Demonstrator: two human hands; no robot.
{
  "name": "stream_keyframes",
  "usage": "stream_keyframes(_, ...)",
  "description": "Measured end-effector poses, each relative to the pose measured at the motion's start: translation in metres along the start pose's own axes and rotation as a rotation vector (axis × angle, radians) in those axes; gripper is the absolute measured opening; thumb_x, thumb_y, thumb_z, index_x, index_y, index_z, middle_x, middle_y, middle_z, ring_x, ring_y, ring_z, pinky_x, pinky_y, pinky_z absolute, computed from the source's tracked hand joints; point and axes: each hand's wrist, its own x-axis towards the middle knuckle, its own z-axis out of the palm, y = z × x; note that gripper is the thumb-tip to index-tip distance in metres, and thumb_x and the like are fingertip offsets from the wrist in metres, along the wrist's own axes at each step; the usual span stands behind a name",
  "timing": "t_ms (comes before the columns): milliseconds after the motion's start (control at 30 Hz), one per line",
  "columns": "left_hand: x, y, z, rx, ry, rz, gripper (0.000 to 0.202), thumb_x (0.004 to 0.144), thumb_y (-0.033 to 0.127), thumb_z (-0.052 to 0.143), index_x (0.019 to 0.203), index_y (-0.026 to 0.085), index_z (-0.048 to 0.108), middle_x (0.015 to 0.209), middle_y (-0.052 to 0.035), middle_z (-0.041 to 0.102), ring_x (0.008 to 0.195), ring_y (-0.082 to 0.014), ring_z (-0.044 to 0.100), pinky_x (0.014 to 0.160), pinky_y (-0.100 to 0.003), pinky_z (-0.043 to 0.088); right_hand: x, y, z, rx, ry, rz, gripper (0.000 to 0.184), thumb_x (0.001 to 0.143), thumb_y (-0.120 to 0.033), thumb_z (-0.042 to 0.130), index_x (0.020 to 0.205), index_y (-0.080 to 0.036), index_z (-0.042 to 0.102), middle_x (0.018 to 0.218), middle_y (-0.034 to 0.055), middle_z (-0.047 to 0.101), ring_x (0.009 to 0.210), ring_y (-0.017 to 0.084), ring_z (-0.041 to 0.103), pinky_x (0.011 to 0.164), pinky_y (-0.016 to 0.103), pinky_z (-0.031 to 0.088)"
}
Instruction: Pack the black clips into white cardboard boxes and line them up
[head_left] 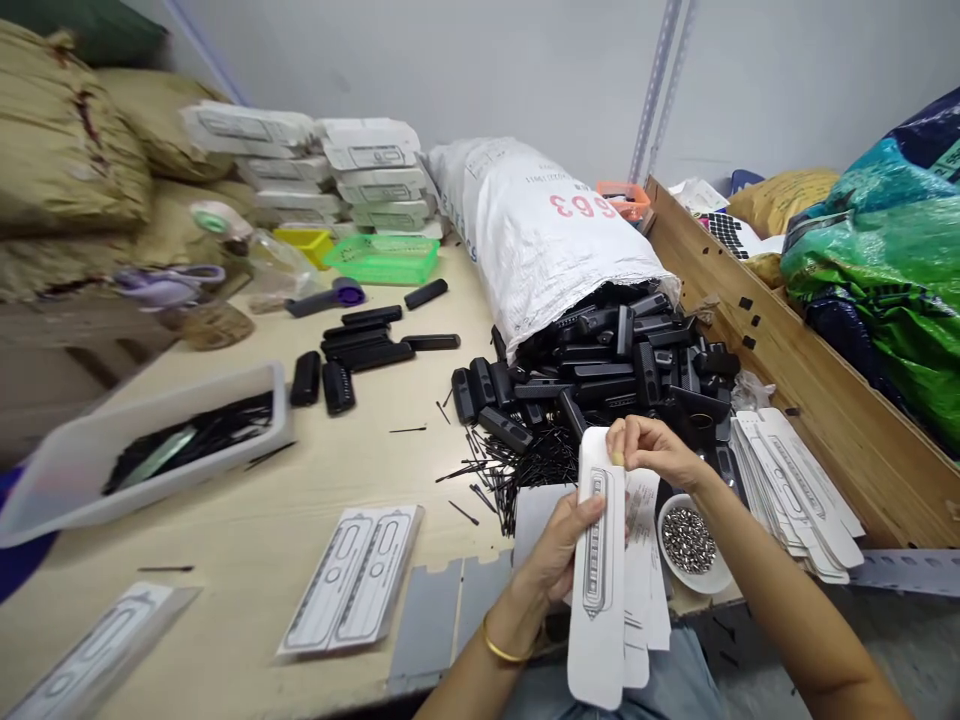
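My left hand [553,553] is closed around a long white printed card [598,640] with rounded ends and a drawing of a slotted device. The card stands tilted above the table's front edge. At its upper right corner, the thumb and fingers of my right hand [658,448] pinch the edge; a small yellowish spot shows at the fingertips. More white printed cards [646,570] fan out behind it, and I cannot tell what supports them. Just right of these is a white bowl [724,580] of small shiny metal parts. Thin black pins [551,462] lie heaped beyond my left hand.
A white sack [540,230] spills black plastic casings [600,370] onto the table. Stacked cards [795,490] lie at right beside a wooden board [810,370]. Left are a clear bin [180,480], wrapped card packs [349,580] and a green tray [384,262]. Grey plates [427,615] lie in front.
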Motion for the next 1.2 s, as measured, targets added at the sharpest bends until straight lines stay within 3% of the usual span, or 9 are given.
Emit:
stream_keyframes(167,-0.005,0.010,0.000,0.162,0.178,0.214,0.074,0.072,0.034,0.070,0.135,0.031,0.030,0.100,-0.0067,0.065,0.074,-0.0195,0.066,0.064,-0.030,0.052,-0.011,0.007,0.045,-0.224,0.305,0.056,0.030,0.082,-0.041,0.058,0.106,-0.025,0.059,0.116,0.0055,0.051,0.107,0.019,0.051,0.090,0.034,0.044)
stream_keyframes(333,-0.003,0.002,0.000,0.359,0.291,0.326,0.035,0.078,0.039,0.062,0.107,0.023,0.052,0.107,-0.0064,0.062,0.101,-0.0205,0.058,0.082,-0.027,0.046,-0.018,0.019,0.076,-0.341,0.432,0.185,0.024,0.086,-0.039,0.052,0.101,-0.025,0.065,0.133,0.0062,0.040,0.128,0.023,0.034,0.103,0.038,0.033)
stream_keyframes(533,-0.004,0.002,-0.002,0.349,0.298,0.283,0.036,0.081,0.043,0.057,0.108,0.024,0.044,0.105,-0.0063,0.061,0.095,-0.0200,0.061,0.075,-0.026,0.047,-0.014,0.023,0.087,-0.253,0.546,0.154,0.029,0.083,-0.038,0.055,0.107,-0.022,0.058,0.123,0.0075,0.048,0.116,0.022,0.045,0.096,0.035,0.039)
stream_keyframes(600,-0.007,0.007,-0.001,0.357,0.302,0.302,0.035,0.081,0.043,0.056,0.107,0.023,0.043,0.100,-0.0051,0.062,0.087,-0.0180,0.062,0.072,-0.026,0.048,-0.014,0.023,0.091,-0.194,0.559,0.155,0.029,0.085,-0.039,0.053,0.107,-0.021,0.054,0.109,0.0059,0.055,0.097,0.018,0.053,0.081,0.030,0.045)
stream_keyframes(733,-0.009,0.012,-0.002,0.379,0.310,0.269,0.048,0.082,0.043,0.056,0.119,0.025,0.032,0.091,-0.0029,0.064,0.067,-0.0142,0.063,0.062,-0.025,0.047,-0.013,0.024,0.094,-0.272,0.570,0.103,0.030,0.089,-0.039,0.046,0.068,-0.018,0.050,0.071,-0.0009,0.049,0.067,0.012,0.046,0.063,0.024,0.039)
stream_keyframes(833,-0.005,0.011,-0.007,0.380,0.341,0.260,0.060,0.080,0.042,0.059,0.126,0.026,0.023,0.088,-0.0029,0.066,0.063,-0.0142,0.063,0.059,-0.026,0.048,-0.012,0.026,0.093,-0.308,0.593,0.044,0.027,0.090,-0.035,0.046,0.069,-0.018,0.051,0.076,0.0001,0.050,0.070,0.012,0.047,0.065,0.024,0.039)
stream_keyframes(967,-0.002,0.013,-0.014,0.432,0.377,0.242,0.063,0.080,0.044,0.058,0.127,0.024,0.022,0.090,-0.0054,0.067,0.064,-0.0159,0.064,0.061,-0.029,0.049,-0.013,0.029,0.091,-0.173,0.506,0.018,0.023,0.089,-0.031,0.048,0.109,-0.023,0.054,0.101,0.0030,0.058,0.091,0.015,0.054,0.082,0.028,0.041)
stream_keyframes(1100,-0.008,0.011,-0.014,0.576,0.364,0.303,0.068,0.080,0.040,0.059,0.132,0.025,0.017,0.110,-0.0104,0.064,0.093,-0.0210,0.065,0.083,-0.038,0.049,-0.011,0.032,0.082,-0.007,0.444,0.066,0.020,0.088,-0.036,0.051,0.082,-0.019,0.058,0.086,0.0020,0.060,0.083,0.015,0.056,0.078,0.027,0.043)
stream_keyframes(1200,-0.013,0.007,-0.012,0.690,0.360,0.331,0.070,0.082,0.036,0.058,0.135,0.025,0.013,0.115,-0.0108,0.062,0.104,-0.0211,0.061,0.093,-0.040,0.043,-0.006,0.032,0.074,0.048,0.437,0.121,0.017,0.083,-0.036,0.058,0.086,-0.019,0.057,0.087,0.0006,0.059,0.081,0.014,0.055,0.074,0.025,0.043)
